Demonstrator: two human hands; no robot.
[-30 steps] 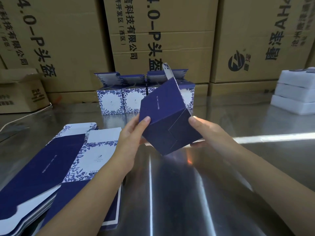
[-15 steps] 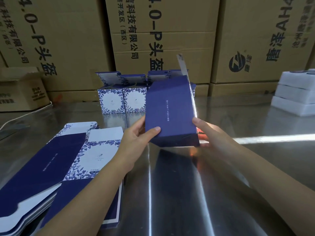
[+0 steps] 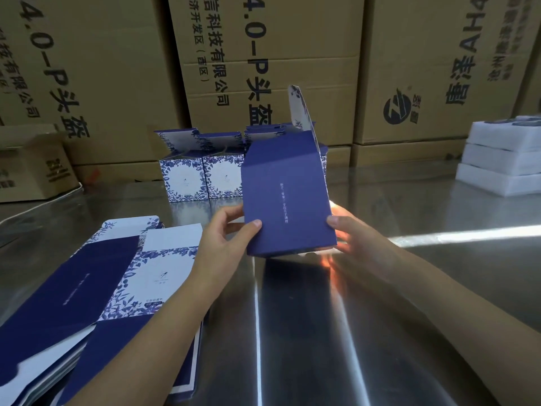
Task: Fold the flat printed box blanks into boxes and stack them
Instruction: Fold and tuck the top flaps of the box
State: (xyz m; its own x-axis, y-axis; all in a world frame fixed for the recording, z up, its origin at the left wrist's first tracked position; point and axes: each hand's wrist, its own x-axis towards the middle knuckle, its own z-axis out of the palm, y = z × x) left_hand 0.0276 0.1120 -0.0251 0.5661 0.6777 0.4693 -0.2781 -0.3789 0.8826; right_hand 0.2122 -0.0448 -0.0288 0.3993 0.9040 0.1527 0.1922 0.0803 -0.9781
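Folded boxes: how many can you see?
3 clearly: a held box between left hand and right hand, two standing boxes side by side at the back of the table. Flaps behind the held box suggest more, mostly hidden.

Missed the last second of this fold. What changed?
The blue box, tilted corner-down a second ago, was turned upright with its plain face toward the camera. The left hand and right hand kept holding its lower sides. The flat blanks and folded boxes stayed put.
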